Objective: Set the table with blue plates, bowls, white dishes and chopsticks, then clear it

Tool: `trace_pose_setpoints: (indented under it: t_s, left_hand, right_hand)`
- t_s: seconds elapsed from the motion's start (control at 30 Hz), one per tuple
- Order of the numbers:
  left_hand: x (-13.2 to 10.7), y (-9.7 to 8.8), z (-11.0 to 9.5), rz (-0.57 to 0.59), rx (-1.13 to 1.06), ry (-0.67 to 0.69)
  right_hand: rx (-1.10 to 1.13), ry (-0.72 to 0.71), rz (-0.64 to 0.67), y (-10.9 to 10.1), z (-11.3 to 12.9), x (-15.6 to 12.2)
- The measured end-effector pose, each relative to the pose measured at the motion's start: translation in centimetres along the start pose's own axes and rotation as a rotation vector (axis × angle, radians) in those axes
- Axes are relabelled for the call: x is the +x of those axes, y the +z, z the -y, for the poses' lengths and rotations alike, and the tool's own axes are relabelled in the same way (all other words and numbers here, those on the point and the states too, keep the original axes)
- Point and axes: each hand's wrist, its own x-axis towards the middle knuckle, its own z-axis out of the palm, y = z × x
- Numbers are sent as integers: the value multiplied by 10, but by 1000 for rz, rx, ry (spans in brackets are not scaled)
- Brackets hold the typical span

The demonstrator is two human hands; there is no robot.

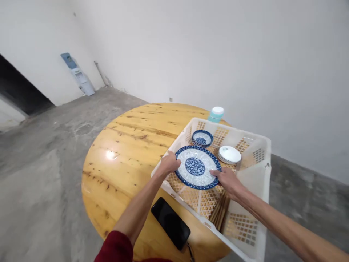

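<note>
A large white plate (188, 156) with a blue patterned rim and centre is held level over the white plastic basket (265, 182). My left hand (170, 163) grips its left edge, close to the basket's wall. On the opposite edge, my right hand (226, 179) is closed with the thumb on top of the plate. Behind the plate, inside the basket, sit stacked blue-and-white bowls (202, 138) and a stack of small white dishes (229, 154). A bundle of wooden chopsticks (219, 211) lies in the basket below my right hand.
The basket rests on a round, glossy wooden table (122, 153). A black phone (171, 222) lies near the table's front edge. Behind the basket stands a light-blue container with a white lid (216, 113). A water dispenser (79, 75) is by the far wall.
</note>
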Motion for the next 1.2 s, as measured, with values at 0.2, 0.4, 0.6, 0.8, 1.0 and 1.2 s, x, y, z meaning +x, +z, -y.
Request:
trace_pose_setpoints:
  t_s: [0.2, 0.4, 0.6, 0.8, 1.0, 1.2]
  left_hand:
    - [-50, -26, 2, 140, -685, 159]
    - [-122, -24, 47, -7, -756, 160]
    - [-196, 3, 131, -157, -774, 54]
    - [-274, 26, 247, -193, -746, -83]
    - [-342, 35, 365, -207, -795, -226]
    - [-393, 21, 441, -274, -827, -303]
  right_hand:
    - [38, -227, 16, -25, 33, -32]
    - [-147, -259, 144, -5, 32, -82]
    - [-309, -271, 348, 59, 8, -146]
    - [-307, -249, 428, 157, -62, -208]
    - [-208, -123, 528, 261, -120, -275]
    - [-180, -82, 612, 342, -151, -317]
